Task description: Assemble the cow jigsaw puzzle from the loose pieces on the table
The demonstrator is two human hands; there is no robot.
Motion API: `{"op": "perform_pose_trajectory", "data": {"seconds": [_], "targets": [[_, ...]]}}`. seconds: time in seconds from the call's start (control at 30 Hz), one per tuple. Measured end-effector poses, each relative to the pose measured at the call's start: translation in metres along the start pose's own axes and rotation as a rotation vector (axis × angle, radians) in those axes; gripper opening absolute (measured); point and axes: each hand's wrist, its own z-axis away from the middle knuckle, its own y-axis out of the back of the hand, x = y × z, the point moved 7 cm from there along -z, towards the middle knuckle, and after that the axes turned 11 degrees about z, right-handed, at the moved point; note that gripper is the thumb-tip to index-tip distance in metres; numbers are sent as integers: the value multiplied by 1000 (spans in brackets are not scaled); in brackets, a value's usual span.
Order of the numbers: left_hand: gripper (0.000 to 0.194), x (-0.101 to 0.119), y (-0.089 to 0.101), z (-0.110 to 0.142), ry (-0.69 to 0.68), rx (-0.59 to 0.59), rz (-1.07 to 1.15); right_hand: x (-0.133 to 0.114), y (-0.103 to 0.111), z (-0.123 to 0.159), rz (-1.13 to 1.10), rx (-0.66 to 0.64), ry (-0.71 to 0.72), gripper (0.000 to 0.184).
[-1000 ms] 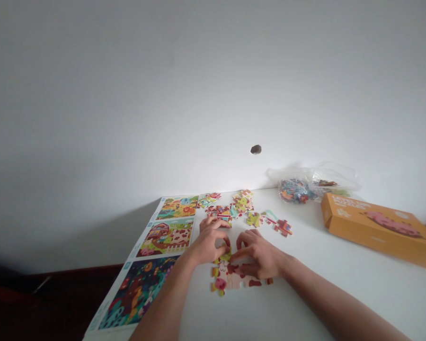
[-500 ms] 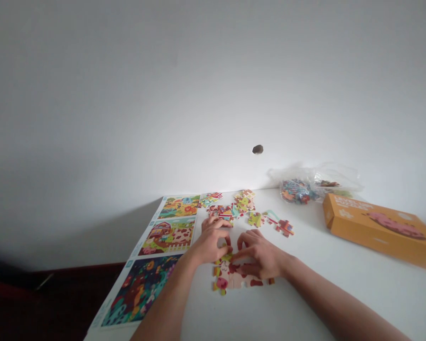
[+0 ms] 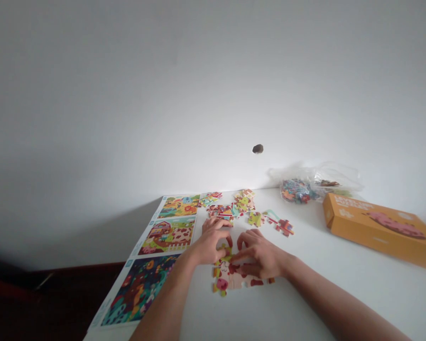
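My left hand (image 3: 209,241) and my right hand (image 3: 261,255) lie side by side on a white table (image 3: 305,293). Their fingertips meet on a small yellow-green puzzle piece (image 3: 226,257) and pinch it at the top edge of a partly joined puzzle (image 3: 234,278). The puzzle shows pink, red and brown patches, and my right palm covers part of it. Loose puzzle pieces (image 3: 239,208) lie scattered just beyond my fingers.
A long picture sheet (image 3: 152,258) with three coloured scenes lies along the table's left edge. An orange box (image 3: 376,227) rests at the right. Clear bags of pieces (image 3: 305,187) sit by the white wall. The table drops off at left to a dark floor.
Almost nothing differs. Both hands stay on the small piece at the puzzle's top edge, with only slight finger shifts.
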Motion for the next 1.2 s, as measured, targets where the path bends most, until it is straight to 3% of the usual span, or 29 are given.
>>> {"op": "perform_pose_trajectory", "data": {"seconds": [0.33, 0.73, 0.93, 1.07, 1.2], "targets": [[20, -3, -1, 0, 5, 13, -19, -1, 3, 0, 1, 1, -7, 36], [14, -5, 2, -2, -13, 121, -51, 4, 5, 2, 39, 14, -54, 39], [14, -4, 2, -2, -19, 122, -65, -12, 7, 0, 10, -28, 17, 57], [11, -7, 3, -3, -8, 153, -58, -14, 4, 0, -13, -73, 39, 50], [5, -11, 4, -4, 6, 195, -52, -6, 0, 0, -22, -87, -28, 44]]}}
